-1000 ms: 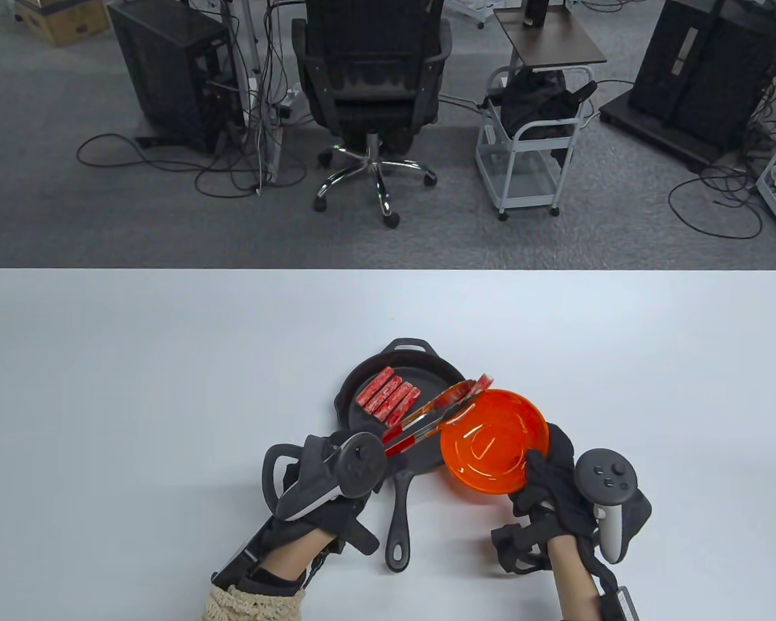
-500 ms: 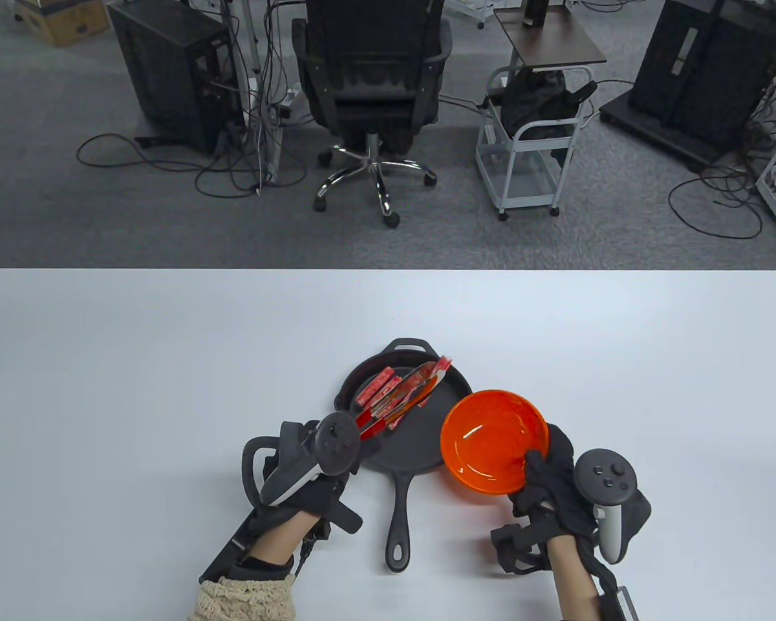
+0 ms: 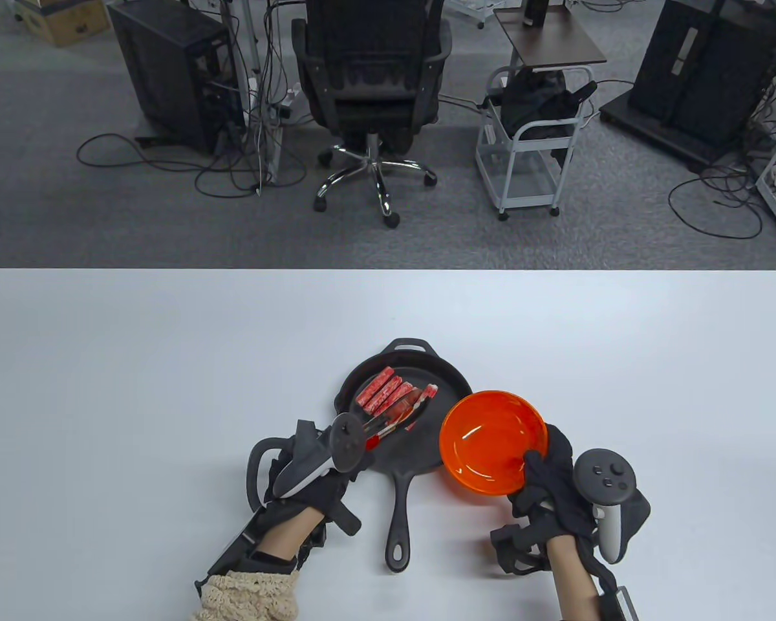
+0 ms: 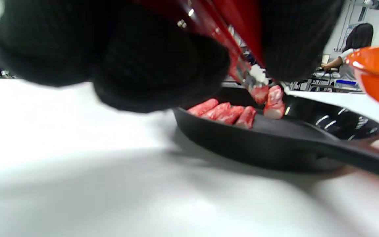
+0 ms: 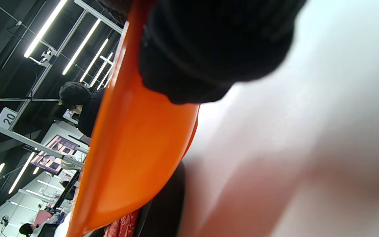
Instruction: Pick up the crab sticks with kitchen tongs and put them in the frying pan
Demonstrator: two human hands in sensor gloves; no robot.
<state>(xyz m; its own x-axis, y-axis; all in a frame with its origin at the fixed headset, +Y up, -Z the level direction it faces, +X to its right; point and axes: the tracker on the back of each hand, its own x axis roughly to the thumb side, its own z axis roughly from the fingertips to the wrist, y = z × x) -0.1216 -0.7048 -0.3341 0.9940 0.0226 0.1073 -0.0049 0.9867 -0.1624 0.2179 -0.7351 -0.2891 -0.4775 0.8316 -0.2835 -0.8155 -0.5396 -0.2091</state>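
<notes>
Both hands wear black knit gloves with black straps. The left hand (image 3: 317, 482) shows a cream knitted cuff; a grey tracker with round buttons sits on the right hand (image 3: 556, 491).

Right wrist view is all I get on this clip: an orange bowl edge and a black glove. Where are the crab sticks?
Observer: Four crab sticks lie side by side in the frying pan.
Operator: And the tongs?
Observer: The left hand grips the red tongs, whose tips pinch a fifth crab stick low over the pan, beside the row.
Operator: Anything left in the bowl?
Observer: From the table view the orange bowl looks empty; the right hand holds its near rim, tilted up off the table.
</notes>
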